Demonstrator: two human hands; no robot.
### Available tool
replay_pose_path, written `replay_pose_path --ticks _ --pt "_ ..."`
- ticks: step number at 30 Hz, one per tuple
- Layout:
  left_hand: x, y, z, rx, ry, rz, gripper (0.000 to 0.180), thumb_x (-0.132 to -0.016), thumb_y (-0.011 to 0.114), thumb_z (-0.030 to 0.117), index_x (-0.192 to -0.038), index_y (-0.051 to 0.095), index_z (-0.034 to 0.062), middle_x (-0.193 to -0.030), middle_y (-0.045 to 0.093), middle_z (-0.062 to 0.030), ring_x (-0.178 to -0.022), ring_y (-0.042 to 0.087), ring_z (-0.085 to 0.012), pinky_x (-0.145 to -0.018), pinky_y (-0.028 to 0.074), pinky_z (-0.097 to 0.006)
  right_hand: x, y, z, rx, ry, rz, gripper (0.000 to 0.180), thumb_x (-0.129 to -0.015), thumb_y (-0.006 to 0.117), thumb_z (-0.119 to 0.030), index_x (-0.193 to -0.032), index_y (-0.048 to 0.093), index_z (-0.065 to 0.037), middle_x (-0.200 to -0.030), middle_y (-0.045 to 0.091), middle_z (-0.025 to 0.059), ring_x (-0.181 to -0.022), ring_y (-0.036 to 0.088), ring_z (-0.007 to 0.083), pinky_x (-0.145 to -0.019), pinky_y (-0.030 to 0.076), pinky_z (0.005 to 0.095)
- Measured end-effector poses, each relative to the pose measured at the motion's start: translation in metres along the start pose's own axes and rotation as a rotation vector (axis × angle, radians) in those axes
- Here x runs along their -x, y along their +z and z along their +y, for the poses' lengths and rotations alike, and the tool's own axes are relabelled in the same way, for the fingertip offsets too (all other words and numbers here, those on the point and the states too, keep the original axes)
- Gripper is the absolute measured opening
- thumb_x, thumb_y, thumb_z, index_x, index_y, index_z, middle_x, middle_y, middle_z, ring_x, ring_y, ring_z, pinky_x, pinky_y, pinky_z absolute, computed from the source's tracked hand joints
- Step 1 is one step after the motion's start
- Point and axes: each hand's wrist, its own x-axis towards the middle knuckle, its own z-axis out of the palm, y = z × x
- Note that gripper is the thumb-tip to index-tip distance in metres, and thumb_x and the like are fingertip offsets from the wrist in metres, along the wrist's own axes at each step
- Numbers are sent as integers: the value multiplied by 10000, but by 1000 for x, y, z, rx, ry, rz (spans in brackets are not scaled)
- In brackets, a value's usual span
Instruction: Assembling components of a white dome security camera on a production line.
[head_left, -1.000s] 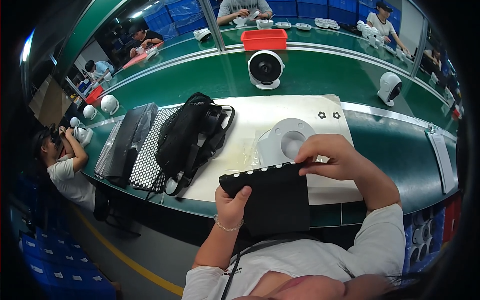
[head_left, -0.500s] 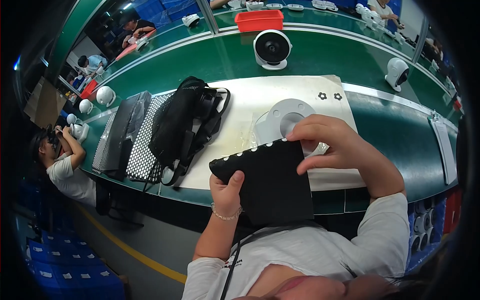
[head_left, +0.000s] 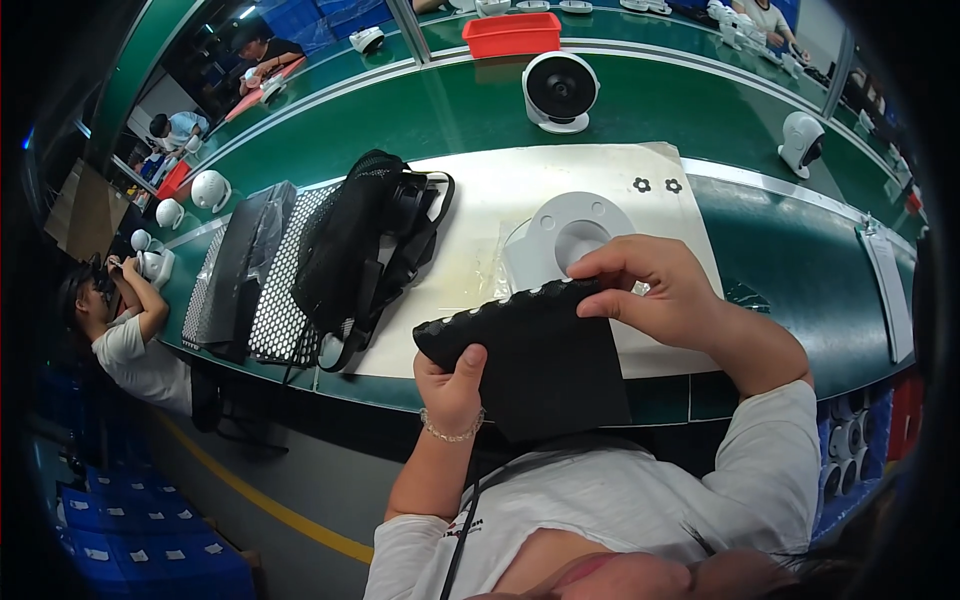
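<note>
I hold a black perforated sheet (head_left: 545, 360) in front of my chest with both hands. My left hand (head_left: 452, 385) grips its lower left corner, thumb on top. At the upper right edge, my right hand (head_left: 665, 290) pinches the sheet's curled rim between thumb and fingers. Just behind the sheet, a white round fan housing (head_left: 565, 235) in clear plastic lies on the white mat (head_left: 480, 200).
A black mesh bag with straps (head_left: 365, 245) and a stack of perforated black sheets (head_left: 245, 270) lie left on the green bench (head_left: 450, 110). White fans (head_left: 560, 90), (head_left: 800, 140) and a red tray (head_left: 512, 32) stand farther back. A seated person (head_left: 125, 335) works at left.
The black sheet has come closer to my chest and tilted, its left end dropping. My right hand shifted along its upper edge; my left hand still grips the corner.
</note>
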Motion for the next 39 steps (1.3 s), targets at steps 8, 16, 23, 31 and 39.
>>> replay_pose_path --ticks 8,16,23,31,39 --pt "4 0 1 -30 40 4 226 -779 661 128 -943 598 -15 -876 619 -42 -766 551 -101 -704 429 -216 -2 -5 -10 56 22 -10 222 -769 665 -139 -936 611 -3 -782 615 63 -664 558 93 -610 440 206" --pt "5 -4 -3 -115 60 -17 194 -760 674 88 -911 605 -11 -839 613 -26 -733 531 -86 -673 416 -210 -2 -19 -10 227 -120 -142 203 -762 665 -171 -901 622 -30 -724 616 58 -596 562 128 -544 423 241" --pt "2 1 -1 -73 -14 13 174 -783 657 120 -888 601 -6 -807 601 -6 -693 510 -70 -630 406 -197 -2 -17 -2 418 -352 -102 198 -738 677 -145 -906 628 -52 -727 614 41 -652 581 167 -585 432 275" --pt "4 0 -2 -88 24 -24 176 -784 654 109 -904 599 -8 -796 598 -4 -679 505 -63 -617 402 -194 -3 -18 -7 -64 92 -152 191 -857 549 -201 -865 594 -15 -709 600 41 -669 570 113 -587 431 243" --pt "7 -2 -1 -284 171 -140 156 -724 692 53 -853 631 -10 -770 629 -49 -681 561 -107 -633 436 -220 0 -25 -15 31 236 -69 188 -881 504 -164 -879 578 9 -688 581 35 -629 546 100 -571 434 222"
